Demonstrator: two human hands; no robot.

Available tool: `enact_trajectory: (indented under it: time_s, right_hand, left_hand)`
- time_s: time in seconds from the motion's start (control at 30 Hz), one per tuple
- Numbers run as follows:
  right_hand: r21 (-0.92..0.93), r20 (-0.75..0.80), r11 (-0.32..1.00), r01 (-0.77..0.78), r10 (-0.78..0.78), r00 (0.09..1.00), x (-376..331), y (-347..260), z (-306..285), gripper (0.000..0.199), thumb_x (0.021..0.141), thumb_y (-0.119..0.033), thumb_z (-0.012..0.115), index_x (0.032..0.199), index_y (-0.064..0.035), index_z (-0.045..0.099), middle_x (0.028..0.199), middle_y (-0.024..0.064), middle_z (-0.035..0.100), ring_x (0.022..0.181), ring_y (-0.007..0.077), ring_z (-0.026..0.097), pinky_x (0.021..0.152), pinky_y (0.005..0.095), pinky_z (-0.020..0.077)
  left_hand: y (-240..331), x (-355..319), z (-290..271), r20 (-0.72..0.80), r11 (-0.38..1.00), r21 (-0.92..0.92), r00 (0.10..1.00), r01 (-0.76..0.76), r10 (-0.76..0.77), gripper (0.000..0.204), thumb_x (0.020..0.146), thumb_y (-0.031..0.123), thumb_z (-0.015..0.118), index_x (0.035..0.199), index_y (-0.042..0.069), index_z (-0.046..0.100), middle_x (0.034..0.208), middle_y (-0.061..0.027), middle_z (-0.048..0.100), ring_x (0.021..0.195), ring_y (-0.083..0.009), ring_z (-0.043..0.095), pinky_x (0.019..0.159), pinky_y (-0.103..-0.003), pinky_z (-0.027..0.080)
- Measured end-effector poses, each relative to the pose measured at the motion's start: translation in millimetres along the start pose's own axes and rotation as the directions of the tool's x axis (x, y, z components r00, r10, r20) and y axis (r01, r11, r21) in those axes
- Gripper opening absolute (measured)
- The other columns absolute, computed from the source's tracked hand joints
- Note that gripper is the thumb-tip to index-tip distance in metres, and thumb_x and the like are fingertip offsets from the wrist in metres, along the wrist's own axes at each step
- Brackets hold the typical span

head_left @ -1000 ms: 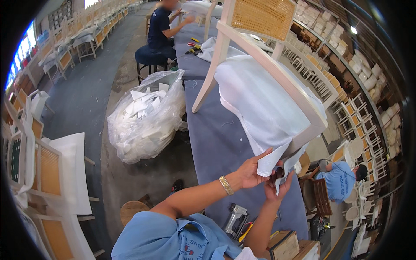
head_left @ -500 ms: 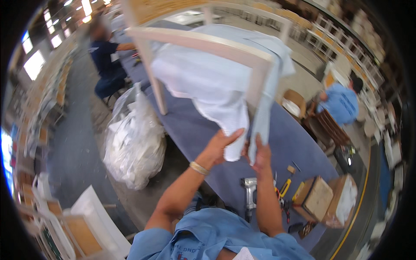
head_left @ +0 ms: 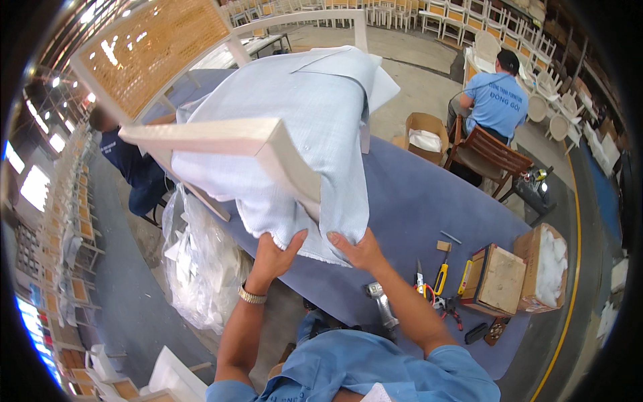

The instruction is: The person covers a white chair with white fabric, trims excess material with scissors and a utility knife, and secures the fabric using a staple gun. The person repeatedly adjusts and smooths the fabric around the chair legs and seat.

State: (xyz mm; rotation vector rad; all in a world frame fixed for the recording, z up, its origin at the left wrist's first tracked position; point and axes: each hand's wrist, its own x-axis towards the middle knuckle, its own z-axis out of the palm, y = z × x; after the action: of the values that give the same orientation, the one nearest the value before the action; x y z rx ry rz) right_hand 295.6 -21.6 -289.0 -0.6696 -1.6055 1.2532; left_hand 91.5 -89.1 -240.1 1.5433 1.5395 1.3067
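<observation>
A pale wooden armchair (head_left: 278,149) with a woven cane back (head_left: 151,50) rests on the blue-covered table. Light blue fabric (head_left: 268,87) is draped over its seat and hangs down around the near corner post. My left hand (head_left: 273,258) is closed on the lower edge of the fabric, left of the post, thumb on top. On the post's other side, my right hand (head_left: 362,251) pinches the fabric's edge, also with the thumb on top. The fabric between my hands lies low in front of the post. The fingers under the cloth are partly hidden.
Right of my arms, the table (head_left: 408,208) holds a yellow-handled screwdriver (head_left: 441,278), pliers (head_left: 450,311), and two cardboard boxes (head_left: 495,278). A metal power tool (head_left: 382,305) lies by my right forearm. A bag of scraps (head_left: 201,268) stands left. Co-workers sit left and right.
My view has swung, and the chair now appears farther left and lower. The two fabric flaps, narrow and hanging before, are spread wider at the post. Both hands still hold the edges.
</observation>
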Motion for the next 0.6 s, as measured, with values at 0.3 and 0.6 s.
enact_trajectory:
  time_s: [0.3,0.6]
  right_hand:
    - [-0.803,0.332,0.306,0.511,-0.482,0.811,119,-14,-156,0.027,0.072,-0.033,0.075,0.083,-0.0108,0.066,0.073,0.011,0.062,0.066,0.034,0.062,0.058,0.0422,0.0469]
    - [-0.241,-0.001,0.97,0.03,-0.031,1.0,-34,41,-56,0.015,0.087,-0.019,0.073,0.089,-0.0037,0.073,0.067,0.0113,0.065,0.056,0.0218,0.062,0.057,0.0326,0.0506]
  left_hand:
    - [-42,-1,-58,-0.004,0.4,0.905,0.936,-0.146,0.352,0.016,0.073,0.017,0.082,0.079,0.008,0.071,0.079,-0.0105,0.07,0.07,-0.0343,0.067,0.064,-0.049,0.052]
    - [-46,-68,48,0.227,0.711,0.673,0.972,-0.204,0.063,0.014,0.088,0.011,0.07,0.077,0.004,0.068,0.075,-0.0123,0.068,0.06,-0.0317,0.066,0.051,-0.037,0.048]
